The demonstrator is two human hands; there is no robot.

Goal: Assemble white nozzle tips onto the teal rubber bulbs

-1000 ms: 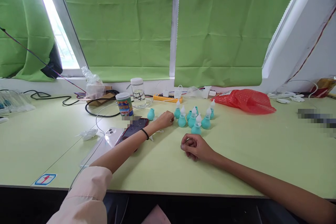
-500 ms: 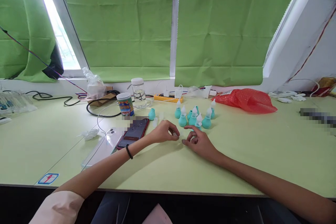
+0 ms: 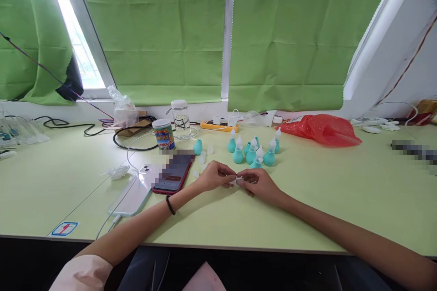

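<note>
Green blinds (image 3: 164,32) hang behind a pale yellow-green table (image 3: 307,218); take twelve o'clock as towards them, with the two hands at the dial's centre. There, just above the tabletop, the left hand (image 3: 216,176) and the right hand (image 3: 261,185) meet, fingertips of both pinched on a small translucent piece (image 3: 238,180). Its visible sliver seems to lie along the nine-to-three line; the fingers cover most of it, so which end points which way cannot be told.

Near one o'clock stand six teal bulbs (image 3: 238,155) with translucent nozzles (image 3: 272,144) on top, upright, long axes vertical and tips up; these look finished. More teal shapes among them are partly hidden, their state unclear. At eleven o'clock a bare teal bulb (image 3: 197,147) stands upright without a nozzle, and loose translucent parts (image 3: 203,157) lie between it and the left hand, so some fitting appears left to do.

Towards ten o'clock lies a red-cased phone (image 3: 175,173); a red plastic bag (image 3: 321,131) rests near two o'clock.
</note>
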